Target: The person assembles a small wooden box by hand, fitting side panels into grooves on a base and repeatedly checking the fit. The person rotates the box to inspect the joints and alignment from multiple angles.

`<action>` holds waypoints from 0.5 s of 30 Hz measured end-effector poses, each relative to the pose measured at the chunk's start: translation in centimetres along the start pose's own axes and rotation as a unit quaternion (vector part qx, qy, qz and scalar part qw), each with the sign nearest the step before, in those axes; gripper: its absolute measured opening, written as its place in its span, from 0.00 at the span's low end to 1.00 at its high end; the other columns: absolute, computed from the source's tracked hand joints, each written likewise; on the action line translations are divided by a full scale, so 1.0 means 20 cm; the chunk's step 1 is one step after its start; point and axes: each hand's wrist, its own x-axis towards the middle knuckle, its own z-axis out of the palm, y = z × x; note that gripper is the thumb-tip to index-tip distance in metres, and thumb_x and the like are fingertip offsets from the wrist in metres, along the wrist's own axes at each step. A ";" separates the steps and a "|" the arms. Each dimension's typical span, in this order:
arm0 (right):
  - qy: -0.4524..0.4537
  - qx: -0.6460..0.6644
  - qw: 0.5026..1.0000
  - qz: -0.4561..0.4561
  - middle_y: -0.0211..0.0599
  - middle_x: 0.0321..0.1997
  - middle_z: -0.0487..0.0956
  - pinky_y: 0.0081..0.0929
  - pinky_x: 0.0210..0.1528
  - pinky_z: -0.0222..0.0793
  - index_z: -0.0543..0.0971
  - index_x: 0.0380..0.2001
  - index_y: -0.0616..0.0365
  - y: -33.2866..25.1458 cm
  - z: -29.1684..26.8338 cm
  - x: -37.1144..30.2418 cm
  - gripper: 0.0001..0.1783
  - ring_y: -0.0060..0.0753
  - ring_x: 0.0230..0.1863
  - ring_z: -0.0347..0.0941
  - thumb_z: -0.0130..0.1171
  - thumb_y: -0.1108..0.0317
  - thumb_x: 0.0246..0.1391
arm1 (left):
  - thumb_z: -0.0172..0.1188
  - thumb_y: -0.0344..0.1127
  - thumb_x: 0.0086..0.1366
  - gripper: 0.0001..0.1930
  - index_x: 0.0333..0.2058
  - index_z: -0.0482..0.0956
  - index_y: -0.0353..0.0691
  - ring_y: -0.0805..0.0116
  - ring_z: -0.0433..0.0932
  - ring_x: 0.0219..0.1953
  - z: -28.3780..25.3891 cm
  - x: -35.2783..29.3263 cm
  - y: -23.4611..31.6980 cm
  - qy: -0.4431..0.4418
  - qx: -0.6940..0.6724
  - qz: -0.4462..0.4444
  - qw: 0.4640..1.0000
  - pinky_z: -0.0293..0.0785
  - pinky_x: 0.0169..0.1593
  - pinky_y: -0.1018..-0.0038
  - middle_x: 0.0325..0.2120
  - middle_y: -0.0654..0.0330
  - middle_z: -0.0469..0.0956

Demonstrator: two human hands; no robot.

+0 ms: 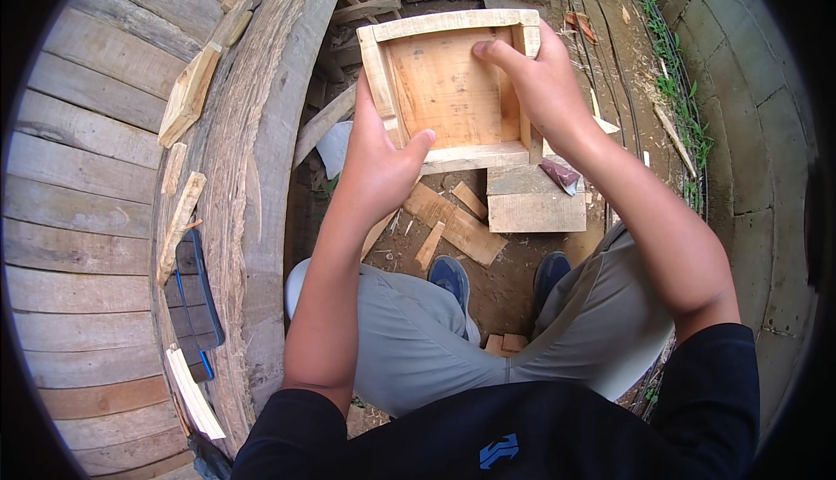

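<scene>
Between my two hands I hold up a shallow, open wooden box (444, 88), its hollow side facing me. It is made of pale boards around a flat orange-brown panel. My left hand (380, 153) grips its lower left corner, with the thumb over the bottom edge and the other fingers hidden behind. On the right side, my right hand (544, 84) is wrapped round the frame, its thumb lying on the inner panel near the top. Below the box, a wooden block (536, 212) sits on the ground with a curled piece of dark sandpaper (560, 175) on it.
A thick rough beam (261, 158) runs along my left, with wood offcuts (190, 95) and a blue-edged hand saw (198, 288) beside it. Scrap boards (457, 223) lie on the dirt near my shoes. A block wall (749, 131) stands on the right, with cables (610, 70) along the ground.
</scene>
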 end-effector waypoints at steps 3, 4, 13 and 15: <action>0.001 -0.016 1.000 -0.003 0.38 0.36 0.78 0.28 0.37 0.72 0.72 0.44 0.64 0.02 0.00 0.01 0.19 0.26 0.34 0.75 0.61 0.64 0.52 | 0.59 0.22 0.56 0.39 0.65 0.50 0.33 0.61 0.67 0.60 0.00 0.00 -0.01 0.000 0.008 0.004 1.000 0.63 0.64 0.65 0.57 0.48 0.66; 0.001 -0.017 1.000 -0.002 0.39 0.36 0.78 0.28 0.38 0.73 0.72 0.44 0.64 0.02 0.00 0.01 0.19 0.27 0.34 0.76 0.61 0.64 0.52 | 0.60 0.22 0.56 0.39 0.65 0.50 0.33 0.61 0.68 0.60 0.00 0.00 -0.01 0.001 0.006 0.008 1.000 0.63 0.63 0.65 0.57 0.48 0.66; -0.008 -0.024 1.000 0.001 0.41 0.39 0.79 0.30 0.42 0.74 0.71 0.46 0.64 0.01 0.00 0.00 0.20 0.29 0.38 0.78 0.60 0.65 0.53 | 0.61 0.24 0.55 0.37 0.62 0.54 0.32 0.62 0.73 0.55 0.00 0.00 0.01 0.011 -0.001 -0.020 1.000 0.69 0.59 0.66 0.53 0.48 0.70; -0.011 -0.015 1.000 0.003 0.42 0.39 0.79 0.30 0.43 0.74 0.71 0.46 0.64 0.00 0.00 0.00 0.21 0.30 0.39 0.78 0.60 0.65 0.53 | 0.60 0.24 0.55 0.36 0.62 0.54 0.32 0.61 0.74 0.54 0.00 0.01 0.01 0.018 -0.002 -0.026 0.999 0.70 0.58 0.66 0.52 0.47 0.71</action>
